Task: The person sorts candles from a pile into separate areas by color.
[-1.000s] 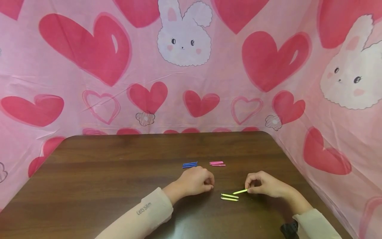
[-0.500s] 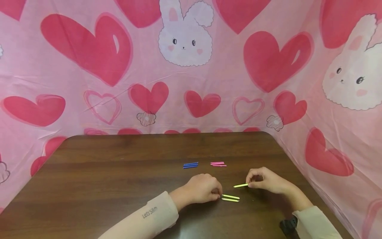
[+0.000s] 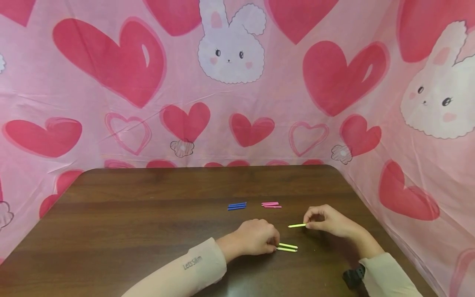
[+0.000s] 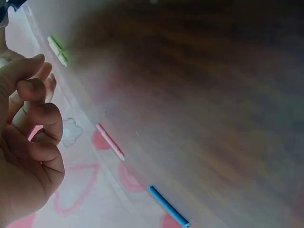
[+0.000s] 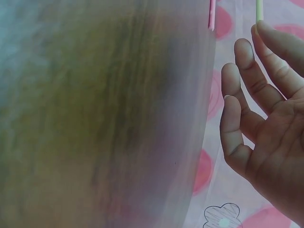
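My right hand [image 3: 328, 220] pinches one end of a thin yellow-green stick [image 3: 297, 225] between thumb and forefinger, its free end pointing left. In the right wrist view that stick [image 5: 259, 10] rises from the fingertips, the other fingers half curled. Below it, two more yellow-green sticks [image 3: 289, 246] lie side by side on the table. My left hand [image 3: 256, 237] has its thumb and forefinger right at their left ends. In the left wrist view its fingers [image 4: 45, 116] are loosely curled with nothing visible between them, and the yellow-green sticks [image 4: 57, 51] show beyond the thumb.
Farther back on the brown wooden table [image 3: 148, 214] lie a group of blue sticks [image 3: 236, 206] and, to their right, a group of pink sticks [image 3: 271, 204]. A pink cloth [image 3: 274, 90] with hearts and rabbits hangs behind and along the right side.
My left hand has moved right and toward me, from near the blue sticks to the ends of the two yellow-green ones. The right hand has moved its stick farther back, away from them.
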`<state>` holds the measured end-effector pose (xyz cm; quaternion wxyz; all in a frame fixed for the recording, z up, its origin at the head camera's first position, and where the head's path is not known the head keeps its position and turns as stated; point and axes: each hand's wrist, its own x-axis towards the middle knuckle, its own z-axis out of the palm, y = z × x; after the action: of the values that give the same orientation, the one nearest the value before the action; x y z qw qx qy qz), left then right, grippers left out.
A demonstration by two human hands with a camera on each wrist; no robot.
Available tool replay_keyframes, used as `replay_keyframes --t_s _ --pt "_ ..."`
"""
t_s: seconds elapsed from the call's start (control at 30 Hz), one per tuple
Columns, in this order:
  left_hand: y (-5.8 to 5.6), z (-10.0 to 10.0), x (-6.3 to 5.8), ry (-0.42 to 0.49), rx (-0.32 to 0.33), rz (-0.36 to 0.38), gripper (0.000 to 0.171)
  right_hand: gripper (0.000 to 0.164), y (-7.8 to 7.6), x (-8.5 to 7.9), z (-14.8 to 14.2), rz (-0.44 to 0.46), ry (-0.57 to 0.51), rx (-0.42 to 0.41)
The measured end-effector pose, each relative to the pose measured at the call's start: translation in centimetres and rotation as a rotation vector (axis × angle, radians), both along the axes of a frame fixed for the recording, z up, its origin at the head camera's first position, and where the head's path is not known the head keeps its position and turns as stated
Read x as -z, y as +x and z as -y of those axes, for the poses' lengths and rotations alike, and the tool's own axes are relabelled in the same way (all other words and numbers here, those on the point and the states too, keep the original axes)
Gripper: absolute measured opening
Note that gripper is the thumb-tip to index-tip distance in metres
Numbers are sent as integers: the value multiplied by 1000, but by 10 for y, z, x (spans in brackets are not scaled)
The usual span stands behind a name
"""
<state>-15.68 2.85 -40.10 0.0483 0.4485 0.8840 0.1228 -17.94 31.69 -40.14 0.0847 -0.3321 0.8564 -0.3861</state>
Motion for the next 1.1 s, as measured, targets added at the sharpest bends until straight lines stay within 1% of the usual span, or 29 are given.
replay_keyframes --t_s 0.1,0.3,0.53,0.67,0.83,1.0,1.1 --pt "1 -2 1 -17 9 -17 4 6 -2 -1 1 6 -5 11" --pt "3 -5 1 -55 4 -56 5 5 -8 -3 5 3 -1 37" --pt "3 -7 3 -57 7 -83 4 4 -20 -3 12 35 43 99" --pt "2 -7 4 -57 8 -68 3 5 -29 -1 18 22 67 121" --pt "-1 -9 4 -57 -12 -11 3 6 -39 2 27 4 59 162" --pt "-2 -11 4 -48 -37 42 6 8 -48 4 32 32 38 210" --pt "-2 -11 5 -35 -52 70 7 8 -53 4 37 34 38 229"
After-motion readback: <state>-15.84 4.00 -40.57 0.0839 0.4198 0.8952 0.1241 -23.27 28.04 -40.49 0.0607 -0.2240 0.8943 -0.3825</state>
